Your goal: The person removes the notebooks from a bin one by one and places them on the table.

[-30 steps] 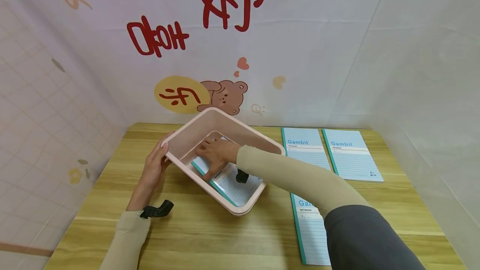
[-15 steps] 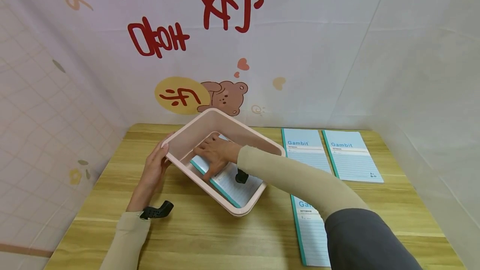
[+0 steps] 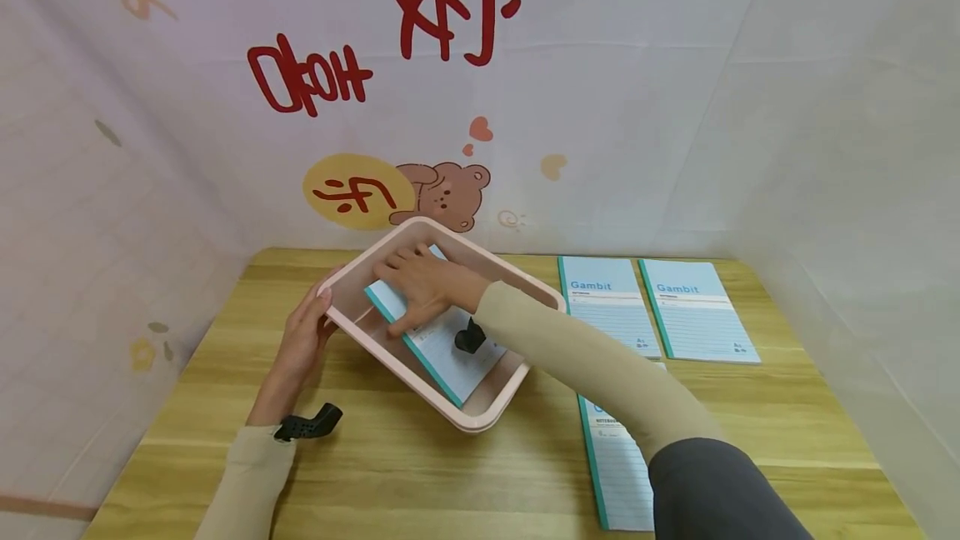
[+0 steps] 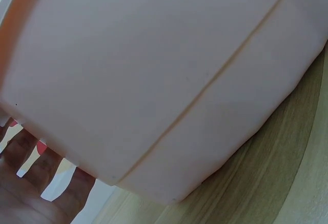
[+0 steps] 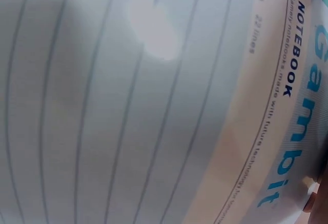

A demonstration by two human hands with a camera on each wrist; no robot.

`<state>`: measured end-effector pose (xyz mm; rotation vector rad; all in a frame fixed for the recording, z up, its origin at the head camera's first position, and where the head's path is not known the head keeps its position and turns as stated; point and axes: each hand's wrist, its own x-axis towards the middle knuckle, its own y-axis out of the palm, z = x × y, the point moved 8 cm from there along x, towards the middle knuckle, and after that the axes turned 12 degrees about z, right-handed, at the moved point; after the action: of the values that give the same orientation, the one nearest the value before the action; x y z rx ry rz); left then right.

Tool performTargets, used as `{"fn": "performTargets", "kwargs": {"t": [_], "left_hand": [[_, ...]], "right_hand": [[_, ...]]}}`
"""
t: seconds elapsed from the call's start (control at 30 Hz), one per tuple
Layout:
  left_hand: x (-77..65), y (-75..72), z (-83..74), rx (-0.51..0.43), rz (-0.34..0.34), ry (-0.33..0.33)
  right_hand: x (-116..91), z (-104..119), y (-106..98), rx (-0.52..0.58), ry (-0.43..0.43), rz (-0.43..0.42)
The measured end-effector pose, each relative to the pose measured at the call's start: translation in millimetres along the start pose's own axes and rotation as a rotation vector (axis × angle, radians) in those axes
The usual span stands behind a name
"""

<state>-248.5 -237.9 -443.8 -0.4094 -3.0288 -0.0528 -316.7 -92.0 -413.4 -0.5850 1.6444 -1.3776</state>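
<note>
A pale pink plastic bin (image 3: 474, 423) stands slanted on the wooden table. My left hand (image 3: 306, 332) grips its left corner, thumb over the rim; in the left wrist view several fingers lie against the outer wall (image 4: 138, 70). Inside the bin, my right hand (image 3: 427, 277) holds a light blue Gambit notebook (image 3: 450, 365) with a teal spine. The thumb is at the spine edge and the fingers spread toward the top edge. The notebook is raised off the bin's floor. Its lined cover (image 5: 128, 121) fills the right wrist view; whether others lie beneath is hidden.
Two matching notebooks lie side by side at the back right, one left (image 3: 611, 307) and one right (image 3: 697, 311). A third notebook (image 3: 618, 473) lies nearer, partly under the right arm. A printed white cloth (image 3: 637, 107) hangs behind the table (image 3: 420, 482).
My right hand has lifted the notebook from the bin's floor, up and slightly left. The left hand keeps its hold on the bin, which stays in place.
</note>
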Motion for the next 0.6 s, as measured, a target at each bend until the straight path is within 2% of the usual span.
{"fn": "performTargets", "kwargs": {"t": [0.6], "left_hand": [[0.0, -0.8, 3.1, 0.027, -0.009, -0.036]], "right_hand": [[-20.0, -8.8, -34.7, 0.083, -0.005, -0.178]]}}
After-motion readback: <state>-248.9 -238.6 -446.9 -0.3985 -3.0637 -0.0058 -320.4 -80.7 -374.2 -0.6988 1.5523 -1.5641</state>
